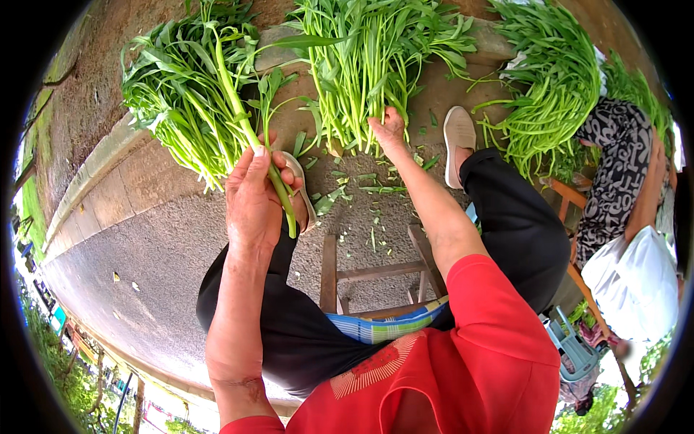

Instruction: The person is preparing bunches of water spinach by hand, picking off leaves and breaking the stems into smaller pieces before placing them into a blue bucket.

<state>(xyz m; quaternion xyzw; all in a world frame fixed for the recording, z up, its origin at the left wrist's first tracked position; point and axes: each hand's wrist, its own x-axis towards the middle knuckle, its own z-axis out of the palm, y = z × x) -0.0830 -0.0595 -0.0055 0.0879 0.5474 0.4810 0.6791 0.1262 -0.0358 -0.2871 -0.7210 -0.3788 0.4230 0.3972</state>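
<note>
My left hand (249, 192) is closed around a thick pale-green stalk (282, 195) with long narrow leaves, held upright in front of the left pile of leafy greens (163, 94). My right hand (387, 134) reaches forward to the middle pile of greens (347, 65), its fingers curled on the lower stems; some fingertips are hidden among them. Both piles lie beyond my feet, their leaves toward the far side and pale stems toward me. Cut bits of leaf and stem (369, 189) are scattered on the ground between my shoes.
A third pile of greens (542, 94) lies at the far right, beside another person in patterned clothing (614, 159), with a white plastic bag (629, 282) and a grey plastic chair (571, 351). A wooden stool (376, 273) is beneath me. A concrete curb (108, 181) runs along the left.
</note>
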